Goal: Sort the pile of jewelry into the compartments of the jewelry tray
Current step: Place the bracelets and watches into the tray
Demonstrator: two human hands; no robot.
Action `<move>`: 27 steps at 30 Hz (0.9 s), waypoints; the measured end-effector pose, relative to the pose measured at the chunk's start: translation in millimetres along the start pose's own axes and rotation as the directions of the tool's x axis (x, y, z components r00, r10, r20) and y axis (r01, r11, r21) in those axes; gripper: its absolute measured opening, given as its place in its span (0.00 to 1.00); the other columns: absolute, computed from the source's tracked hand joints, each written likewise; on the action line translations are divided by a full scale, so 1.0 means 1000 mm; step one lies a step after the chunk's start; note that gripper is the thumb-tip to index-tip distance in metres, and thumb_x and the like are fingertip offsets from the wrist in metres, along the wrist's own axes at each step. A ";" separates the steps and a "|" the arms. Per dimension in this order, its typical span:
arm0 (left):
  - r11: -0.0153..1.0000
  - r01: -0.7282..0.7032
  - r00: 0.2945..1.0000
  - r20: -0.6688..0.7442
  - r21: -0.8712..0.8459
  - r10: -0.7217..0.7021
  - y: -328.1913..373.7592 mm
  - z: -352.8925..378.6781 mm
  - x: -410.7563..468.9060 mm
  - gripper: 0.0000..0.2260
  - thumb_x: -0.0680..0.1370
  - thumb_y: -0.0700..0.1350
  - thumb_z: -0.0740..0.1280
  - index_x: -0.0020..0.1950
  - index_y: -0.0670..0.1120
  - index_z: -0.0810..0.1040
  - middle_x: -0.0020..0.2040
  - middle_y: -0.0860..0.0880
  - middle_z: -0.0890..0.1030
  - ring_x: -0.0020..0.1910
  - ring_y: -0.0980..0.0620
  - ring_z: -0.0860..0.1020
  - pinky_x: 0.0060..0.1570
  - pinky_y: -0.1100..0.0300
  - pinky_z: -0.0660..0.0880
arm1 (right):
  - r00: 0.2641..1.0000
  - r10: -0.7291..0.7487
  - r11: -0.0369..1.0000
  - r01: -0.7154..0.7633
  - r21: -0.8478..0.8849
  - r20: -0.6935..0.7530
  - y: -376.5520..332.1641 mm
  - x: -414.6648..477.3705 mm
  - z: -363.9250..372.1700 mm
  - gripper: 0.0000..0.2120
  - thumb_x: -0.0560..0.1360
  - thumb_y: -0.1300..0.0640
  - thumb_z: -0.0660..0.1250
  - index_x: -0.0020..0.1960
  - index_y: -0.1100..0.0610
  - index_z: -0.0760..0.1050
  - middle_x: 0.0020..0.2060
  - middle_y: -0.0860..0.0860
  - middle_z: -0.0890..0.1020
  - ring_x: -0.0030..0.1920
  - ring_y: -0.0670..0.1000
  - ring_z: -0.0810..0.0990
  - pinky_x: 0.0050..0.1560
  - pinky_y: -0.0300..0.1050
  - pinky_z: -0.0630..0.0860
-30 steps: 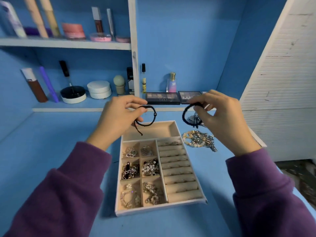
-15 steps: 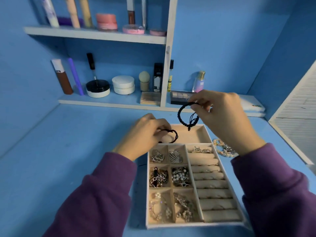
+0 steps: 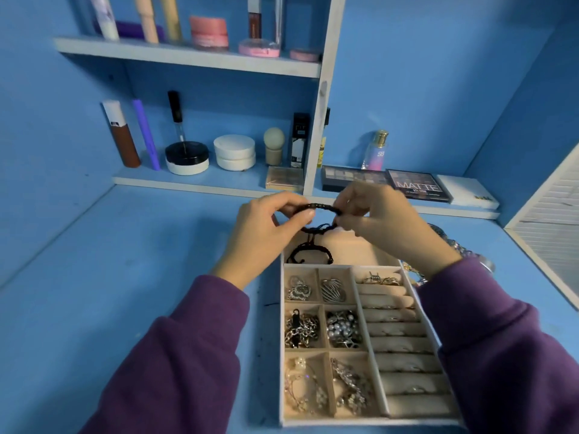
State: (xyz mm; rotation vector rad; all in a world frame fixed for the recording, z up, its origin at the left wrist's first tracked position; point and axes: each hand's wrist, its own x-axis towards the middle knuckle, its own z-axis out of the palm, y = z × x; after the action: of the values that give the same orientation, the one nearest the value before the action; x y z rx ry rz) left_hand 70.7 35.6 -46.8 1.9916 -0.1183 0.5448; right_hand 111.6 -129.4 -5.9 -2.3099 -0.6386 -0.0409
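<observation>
Head view looks down on both my hands, held close together over the far end of the tray. My left hand (image 3: pixel 269 227) pinches one side of a black braided cord bracelet (image 3: pixel 322 206) between thumb and curled fingers. My right hand (image 3: pixel 385 223) pinches the other side, so the loop spans the small gap between them. Its knotted tail hangs just under my fingertips.

Directly beneath my hands a second black braided cord bracelet (image 3: pixel 310 253) lies in the long compartment at the far end of the beige, white-rimmed jewelry tray (image 3: pixel 344 421). Nearer to me, between my forearms, six small square compartments hold silver pieces, a dark chain tangle and a pearl cluster. Under my right forearm run the beige padded ring rolls (image 3: pixel 398 333), with a few gold rings (image 3: pixel 382 279) in the slot closest to my right wrist.

A tangled pile of silver and gold jewelry (image 3: pixel 466 249) sits on the blue tabletop (image 3: pixel 125 277) just outside my right wrist, partly hidden by it and by my purple sleeve. Just beyond my right hand, a dark eyeshadow palette marked MATTE (image 3: pixel 418 184) lies on the low shelf.
</observation>
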 end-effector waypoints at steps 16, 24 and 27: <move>0.992 0.070 0.998 -0.005 0.101 -0.070 -0.003 0.002 -0.001 0.04 0.71 0.41 0.72 0.43 0.48 0.82 0.37 0.52 0.82 0.36 0.60 0.80 0.44 0.66 0.77 | 0.993 0.111 0.983 -0.115 0.146 0.031 0.017 -0.010 0.013 0.03 0.72 0.59 0.70 0.45 0.55 0.77 0.29 0.52 0.82 0.24 0.42 0.73 0.28 0.32 0.70; 0.857 -0.143 0.989 0.034 0.494 0.146 -0.007 -0.001 -0.003 0.16 0.70 0.31 0.58 0.43 0.48 0.81 0.49 0.52 0.78 0.51 0.58 0.64 0.51 0.72 0.58 | 0.996 0.078 0.936 -0.061 -0.346 0.034 0.021 -0.015 0.016 0.12 0.70 0.64 0.59 0.41 0.55 0.82 0.36 0.52 0.80 0.37 0.52 0.74 0.38 0.42 0.68; 0.855 -0.141 0.988 0.020 0.498 0.151 -0.009 0.000 -0.003 0.16 0.69 0.30 0.58 0.43 0.47 0.81 0.49 0.52 0.78 0.51 0.59 0.62 0.52 0.72 0.58 | 0.994 0.032 0.911 0.014 -0.412 0.105 0.019 -0.016 0.020 0.15 0.70 0.65 0.59 0.41 0.52 0.82 0.36 0.47 0.74 0.49 0.52 0.70 0.44 0.44 0.66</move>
State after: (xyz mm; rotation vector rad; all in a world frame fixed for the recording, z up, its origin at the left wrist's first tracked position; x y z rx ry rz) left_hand 70.7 39.7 -55.7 2.4971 -0.1264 0.7514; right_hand 103.0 -135.2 -36.1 -2.7390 -0.7306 -0.0493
